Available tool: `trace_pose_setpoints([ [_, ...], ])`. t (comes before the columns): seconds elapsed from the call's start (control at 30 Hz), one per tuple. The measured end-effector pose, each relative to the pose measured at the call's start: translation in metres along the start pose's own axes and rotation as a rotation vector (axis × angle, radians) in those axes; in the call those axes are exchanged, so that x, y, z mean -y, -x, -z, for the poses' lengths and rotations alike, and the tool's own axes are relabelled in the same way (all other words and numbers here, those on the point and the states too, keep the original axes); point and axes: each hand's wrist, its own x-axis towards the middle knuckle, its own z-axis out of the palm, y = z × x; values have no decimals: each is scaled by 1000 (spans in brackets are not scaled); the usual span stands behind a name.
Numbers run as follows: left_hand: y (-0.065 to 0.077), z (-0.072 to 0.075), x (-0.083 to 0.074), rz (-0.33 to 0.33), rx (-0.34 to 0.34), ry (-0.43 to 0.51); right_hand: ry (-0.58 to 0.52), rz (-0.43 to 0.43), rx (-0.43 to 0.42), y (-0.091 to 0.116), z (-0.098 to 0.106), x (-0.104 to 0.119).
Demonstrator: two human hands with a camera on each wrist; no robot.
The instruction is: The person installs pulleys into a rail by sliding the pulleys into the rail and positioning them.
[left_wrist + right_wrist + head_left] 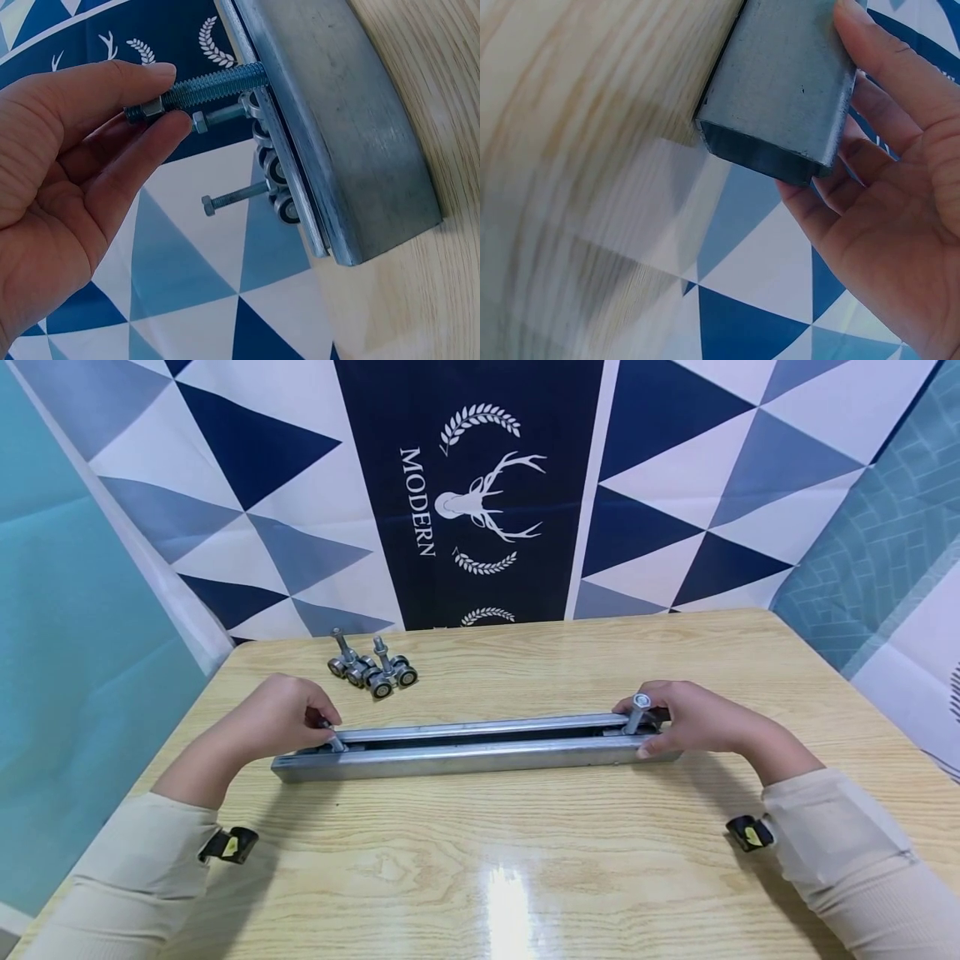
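Observation:
A long galvanized steel channel track (465, 762) lies across the wooden table with its slot facing up. At its left end, my left hand (273, 722) pinches the threaded bolt (214, 86) of a roller trolley between thumb and fingertips. The bolt stands out of the slot, its nut near the fingertips. My right hand (697, 718) grips the track's right end, thumb on the near wall and fingers on the far side. Beside that hand a second bolt (637, 716) rises from the slot. In the right wrist view the track's open end (757, 154) shows; whatever rollers sit inside are hidden.
Two roller trolleys with upright bolts, a left one (341, 652) and a right one (388, 670), stand close together behind the track on the table (420, 852). A patterned cloth (300, 485) hangs along the back edge.

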Motion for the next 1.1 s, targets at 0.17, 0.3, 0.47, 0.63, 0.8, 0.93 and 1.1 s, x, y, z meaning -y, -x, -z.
trace_pose_setpoints([
  [0.17,-2,0,-4,-18,-5,-6,11,2,1,-1,1,1],
  [0.3,-5,-1,-8,-25,-6,0,18,3,-1,-1,1,2],
  [0.47,-8,-3,-12,-35,-7,-1,4,-9,5,-1,2,3],
  [0.63,-10,-4,-16,-46,-15,-3,10,-17,12,-2,2,3],
  [0.8,-12,-6,-20,-58,-29,-11,7,-17,9,-2,2,3],
  [0.93,-15,-8,-23,-63,-24,-19,3,-16,8,-1,2,4],
  [1.1,-19,-10,-26,-75,-19,-22,5,-10,5,-1,2,5],
])
